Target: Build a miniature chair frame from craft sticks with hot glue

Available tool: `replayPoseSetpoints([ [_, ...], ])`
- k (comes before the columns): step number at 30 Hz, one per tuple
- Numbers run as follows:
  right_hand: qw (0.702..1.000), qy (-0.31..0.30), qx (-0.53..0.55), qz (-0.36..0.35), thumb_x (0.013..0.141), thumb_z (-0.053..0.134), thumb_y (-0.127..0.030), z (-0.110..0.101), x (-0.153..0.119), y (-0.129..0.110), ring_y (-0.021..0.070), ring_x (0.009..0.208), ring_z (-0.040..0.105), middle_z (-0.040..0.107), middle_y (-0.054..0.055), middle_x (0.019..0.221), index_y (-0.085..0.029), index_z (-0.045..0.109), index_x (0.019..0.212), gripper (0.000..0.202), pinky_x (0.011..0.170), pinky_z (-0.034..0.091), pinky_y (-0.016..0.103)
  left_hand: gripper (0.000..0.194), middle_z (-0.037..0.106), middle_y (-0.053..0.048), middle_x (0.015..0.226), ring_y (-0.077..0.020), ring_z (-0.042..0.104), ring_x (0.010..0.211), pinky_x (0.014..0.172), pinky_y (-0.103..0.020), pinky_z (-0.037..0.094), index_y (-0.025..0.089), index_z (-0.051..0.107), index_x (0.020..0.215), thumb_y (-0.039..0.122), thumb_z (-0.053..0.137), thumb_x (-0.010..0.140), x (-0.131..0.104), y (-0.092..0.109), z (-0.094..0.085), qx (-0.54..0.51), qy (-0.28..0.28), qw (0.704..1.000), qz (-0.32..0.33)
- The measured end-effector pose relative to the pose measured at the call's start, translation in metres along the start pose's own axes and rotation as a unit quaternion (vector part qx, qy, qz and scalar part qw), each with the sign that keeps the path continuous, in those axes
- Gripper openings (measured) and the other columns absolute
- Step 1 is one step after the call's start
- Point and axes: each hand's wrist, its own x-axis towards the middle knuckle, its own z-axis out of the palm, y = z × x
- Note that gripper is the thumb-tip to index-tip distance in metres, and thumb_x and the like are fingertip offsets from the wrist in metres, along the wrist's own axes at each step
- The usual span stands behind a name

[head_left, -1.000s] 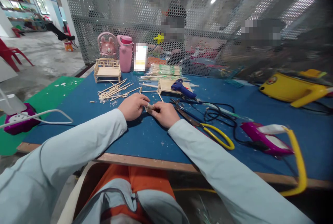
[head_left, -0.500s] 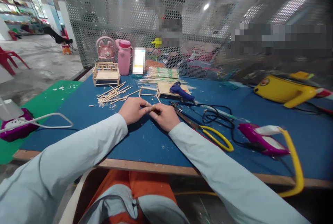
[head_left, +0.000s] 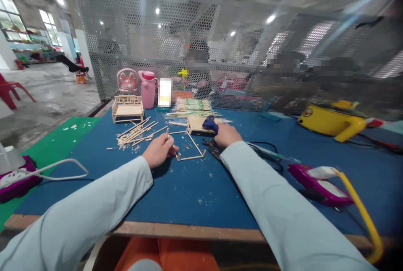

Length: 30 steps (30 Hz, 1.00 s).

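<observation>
My left hand (head_left: 159, 150) is closed at the near left corner of a thin wooden stick frame (head_left: 191, 157). A short stick end pokes up between its thumb and fingers. The frame lies on the blue tabletop, with small upright pegs at its near corners. My right hand (head_left: 229, 134) is wrapped around the handle of a blue glue gun (head_left: 210, 124), whose body rests over a small slatted bamboo piece (head_left: 195, 124). Just below that hand lie pliers (head_left: 211, 147), partly covered by my right sleeve. Loose sticks (head_left: 138, 132) are heaped left of the frame.
A finished-looking miniature bamboo bench (head_left: 128, 109) stands at the back left, near a pink bottle (head_left: 147, 89). Packs of sticks (head_left: 192, 105) lie behind. Power strips (head_left: 319, 183) and cables sit right and left. A perforated metal screen (head_left: 135, 44) closes the back.
My right hand has left the frame's near edge and moved right and away, onto the glue gun. My left hand stays at the frame's left side. The view has tilted up.
</observation>
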Motion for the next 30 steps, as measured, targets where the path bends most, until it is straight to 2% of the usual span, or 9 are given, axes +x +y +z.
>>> replayPoseSetpoints([
  [4, 0.998, 0.025, 0.053, -0.008, 0.058, 0.056, -0.005, -0.001, -0.002, 0.007, 0.0315, 0.103, 0.052, 0.059, 0.019, 0.108, -0.013, 0.062, 0.098, 0.041, 0.082, 0.039, 0.037, 0.021, 0.065, -0.006, 0.087, -0.0163, 0.06, 0.083, 0.076, -0.029, 0.043, 0.019, 0.046, 0.075, 0.032, 0.034, 0.087, -0.001, -0.002, -0.004, 0.183, 0.02, 0.976, 0.119],
  [10, 0.974, 0.002, 0.224, 0.036, 0.065, 0.06, -0.021, -0.013, 0.0, 0.02, 0.0204, 0.063, 0.056, 0.058, 0.006, 0.061, -0.014, 0.061, 0.073, 0.012, 0.053, 0.041, 0.028, 0.02, 0.065, -0.005, 0.086, -0.017, 0.06, 0.084, 0.074, -0.027, 0.043, 0.02, 0.048, 0.076, 0.031, 0.035, 0.086, -0.001, -0.006, -0.007, 0.269, -0.036, 0.953, 0.134],
  [12, 0.957, -0.001, 0.288, 0.048, 0.074, 0.053, -0.034, -0.016, -0.003, 0.022, 0.0151, 0.051, 0.05, 0.052, 0.003, 0.054, -0.014, 0.058, 0.073, 0.021, 0.046, 0.039, 0.026, 0.021, 0.066, -0.005, 0.087, -0.0168, 0.06, 0.085, 0.075, -0.026, 0.043, 0.02, 0.047, 0.076, 0.032, 0.034, 0.086, -0.001, -0.006, -0.009, 0.271, -0.042, 0.952, 0.135],
  [14, 0.928, 0.0, 0.369, 0.042, 0.081, 0.043, -0.045, -0.021, -0.01, 0.022, 0.0112, 0.047, 0.046, 0.049, 0.0, 0.054, -0.015, 0.056, 0.077, 0.032, 0.043, 0.039, 0.024, 0.021, 0.066, -0.005, 0.088, -0.0167, 0.06, 0.086, 0.075, -0.026, 0.043, 0.02, 0.047, 0.075, 0.032, 0.034, 0.086, -0.001, -0.005, -0.011, 0.271, -0.045, 0.952, 0.133],
  [16, 0.875, -0.015, 0.485, 0.002, 0.079, 0.045, -0.051, -0.026, -0.024, 0.021, 0.0094, 0.048, 0.046, 0.05, 0.0, 0.057, -0.016, 0.055, 0.08, 0.036, 0.046, 0.04, 0.022, 0.021, 0.066, -0.006, 0.088, -0.0167, 0.06, 0.085, 0.075, -0.027, 0.044, 0.02, 0.045, 0.075, 0.033, 0.034, 0.086, 0.0, -0.004, -0.013, 0.27, -0.049, 0.953, 0.13],
  [18, 0.814, -0.068, 0.574, -0.059, 0.07, 0.057, -0.053, -0.031, -0.044, 0.02, 0.0098, 0.052, 0.05, 0.054, 0.001, 0.061, -0.016, 0.056, 0.082, 0.039, 0.05, 0.042, 0.022, 0.021, 0.066, -0.006, 0.09, -0.0164, 0.06, 0.084, 0.076, -0.027, 0.043, 0.02, 0.045, 0.075, 0.034, 0.034, 0.086, 0.0, -0.004, -0.014, 0.268, -0.053, 0.953, 0.13],
  [19, 0.804, -0.109, 0.578, -0.087, 0.067, 0.06, -0.054, -0.033, -0.054, 0.02, 0.0105, 0.054, 0.051, 0.057, 0.001, 0.063, -0.016, 0.057, 0.082, 0.041, 0.053, 0.042, 0.023, 0.021, 0.065, -0.006, 0.09, -0.0163, 0.06, 0.084, 0.076, -0.028, 0.043, 0.019, 0.045, 0.075, 0.034, 0.034, 0.086, 0.001, -0.004, -0.014, 0.268, -0.055, 0.953, 0.131],
  [23, 0.825, -0.227, 0.473, -0.212, 0.068, 0.06, -0.052, -0.036, -0.087, 0.017, 0.0097, 0.052, 0.049, 0.059, 0.002, 0.062, -0.013, 0.06, 0.08, 0.041, 0.057, 0.04, 0.025, 0.02, 0.065, -0.005, 0.091, -0.0159, 0.059, 0.084, 0.076, -0.028, 0.042, 0.019, 0.045, 0.075, 0.032, 0.034, 0.086, 0.001, -0.003, -0.016, 0.267, -0.058, 0.953, 0.134],
  [30, 0.856, -0.236, 0.389, -0.244, 0.075, 0.051, -0.047, -0.025, -0.092, 0.011, 0.0076, 0.048, 0.043, 0.061, 0.004, 0.078, -0.015, 0.056, 0.084, 0.034, 0.048, 0.037, 0.024, 0.02, 0.065, -0.005, 0.091, -0.0163, 0.058, 0.083, 0.076, -0.029, 0.042, 0.019, 0.045, 0.074, 0.034, 0.035, 0.085, 0.0, -0.001, -0.016, 0.277, -0.053, 0.951, 0.124],
])
